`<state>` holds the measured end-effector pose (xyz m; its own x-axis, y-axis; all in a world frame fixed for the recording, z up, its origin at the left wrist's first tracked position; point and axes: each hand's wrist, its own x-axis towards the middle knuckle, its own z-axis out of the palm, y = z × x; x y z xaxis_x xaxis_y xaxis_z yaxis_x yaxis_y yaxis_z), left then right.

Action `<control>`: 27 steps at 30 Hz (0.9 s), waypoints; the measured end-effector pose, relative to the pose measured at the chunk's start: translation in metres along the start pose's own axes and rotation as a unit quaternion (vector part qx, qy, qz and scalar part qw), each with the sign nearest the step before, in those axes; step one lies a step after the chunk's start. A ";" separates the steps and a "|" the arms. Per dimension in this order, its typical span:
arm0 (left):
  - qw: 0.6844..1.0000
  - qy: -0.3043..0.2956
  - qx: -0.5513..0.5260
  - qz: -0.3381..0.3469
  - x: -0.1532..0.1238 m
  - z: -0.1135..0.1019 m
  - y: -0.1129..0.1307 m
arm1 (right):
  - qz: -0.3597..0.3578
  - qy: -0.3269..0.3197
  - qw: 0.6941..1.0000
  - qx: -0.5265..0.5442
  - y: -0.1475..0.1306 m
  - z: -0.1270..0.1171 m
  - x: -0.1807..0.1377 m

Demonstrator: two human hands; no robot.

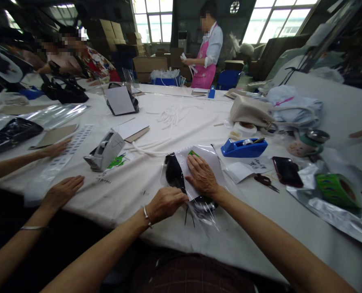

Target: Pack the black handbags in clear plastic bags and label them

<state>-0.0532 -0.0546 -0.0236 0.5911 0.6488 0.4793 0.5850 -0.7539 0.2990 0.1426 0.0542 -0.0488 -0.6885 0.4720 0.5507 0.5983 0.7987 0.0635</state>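
Note:
In front of me lies a black bag [173, 171] inside a clear plastic sleeve [209, 219], with a white sheet of paper [213, 158] over it. My right hand [201, 177] rests flat on the paper, its fingers stretched out beside a small green sticker [193, 153]. At the lower left edge of the sleeve is my left hand [167, 203], closed, with its fingers pinched at the plastic. A silver bracelet circles my left wrist. Most of the bag is hidden by the paper and my hands.
Right of me are a blue tape dispenser [244, 148], scissors [266, 182], a phone [287, 171] and a green sticker roll [338, 191]. A grey tape dispenser [104, 152] stands left. A co-worker's hands [63, 191] rest near a label sheet [73, 148]. A person in a pink apron [207, 61] stands beyond the table.

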 end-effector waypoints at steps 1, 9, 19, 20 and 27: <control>0.999 0.025 0.020 -0.013 0.004 0.002 -0.001 | -0.001 0.004 1.000 0.004 0.000 0.001 0.000; 0.986 0.051 0.083 -0.133 0.033 0.024 -0.015 | 0.021 0.037 0.997 0.060 0.004 0.001 0.003; 0.971 0.109 0.176 -0.120 0.036 0.026 -0.008 | 0.008 0.063 0.979 0.196 0.015 -0.011 0.009; 0.972 0.109 0.161 -0.135 0.037 0.027 -0.009 | 0.006 0.053 0.975 0.217 0.017 -0.017 0.010; 0.967 0.116 0.108 -0.198 0.033 0.031 -0.002 | 0.342 -0.013 0.858 0.383 0.008 -0.085 -0.014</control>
<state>-0.0174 -0.0282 -0.0343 0.1715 0.8223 0.5426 0.8575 -0.3958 0.3288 0.1922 0.0222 0.0145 -0.2983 0.9282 0.2223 0.4282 0.3383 -0.8380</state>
